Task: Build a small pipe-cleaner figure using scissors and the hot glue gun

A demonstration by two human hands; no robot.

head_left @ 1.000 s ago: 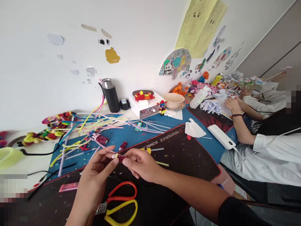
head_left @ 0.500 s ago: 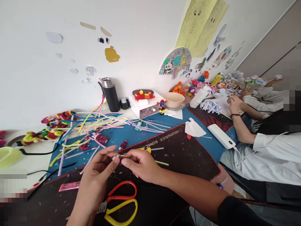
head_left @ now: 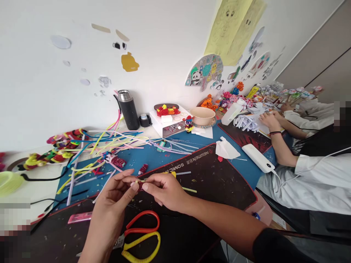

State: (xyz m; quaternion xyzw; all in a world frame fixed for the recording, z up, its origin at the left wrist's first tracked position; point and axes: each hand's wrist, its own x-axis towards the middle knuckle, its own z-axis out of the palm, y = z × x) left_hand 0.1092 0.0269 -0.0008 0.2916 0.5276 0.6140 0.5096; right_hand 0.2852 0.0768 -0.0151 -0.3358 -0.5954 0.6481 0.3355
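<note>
My left hand (head_left: 115, 197) and my right hand (head_left: 164, 190) meet above the black desk mat (head_left: 214, 182). Both pinch a small dark red fuzzy piece (head_left: 139, 185) on a thin pale yellow stick between their fingertips. Red and yellow handled scissors (head_left: 141, 233) lie on the mat just below my hands. A small pink flat item (head_left: 79, 218) lies to the left of my left wrist. A second small red fuzzy piece (head_left: 143, 169) rests on the blue mat beyond my fingers.
Several coloured pipe cleaners (head_left: 109, 142) sprawl across the blue mat. A black flask (head_left: 128, 110), a white box (head_left: 171, 122) and a beige bowl (head_left: 203, 116) stand by the wall. A white power bank (head_left: 259, 158) lies at right, beside another person's arm (head_left: 279, 146) in white sleeves.
My hands stay together on the small red piece, with only slight finger shifts. The other person's hand at right has moved a little over the papers.
</note>
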